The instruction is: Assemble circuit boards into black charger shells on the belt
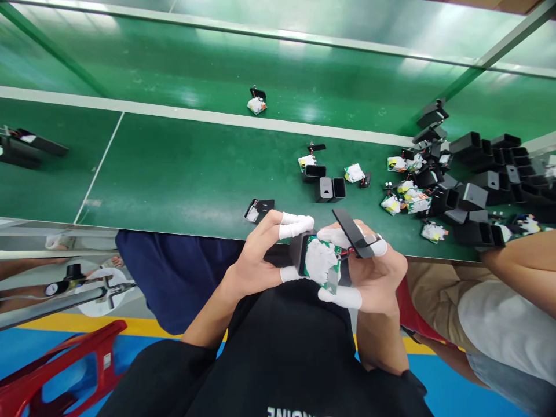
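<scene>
Head view: by the near edge of the green tabletop [182, 168], a white-coated green circuit board [322, 262] meets a black boxy casing [297, 252]; probably light and stiff, its red wires [346, 252] fragile, best held by the edges; the left hand [256, 252] pinches the casing, the right hand [377, 277], half-curled, grips the board

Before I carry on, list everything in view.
Held housing: one, black, centre
Held board: one, green-white, centre
Wired panel: one, black, centre
Bench boards: many, green-white, centre and right
Bench housings: many, black, centre and right
Long units: count unclear, black, far left
Bench: one, green, ahead
Metal stand: one, silver, left
Chair: one, red, left
Cloth: one, navy, left
White-topped neighbour: one, white, right
Left hand: one, white-tipped, on held housing
Right hand: one, white-tipped, on held board
</scene>
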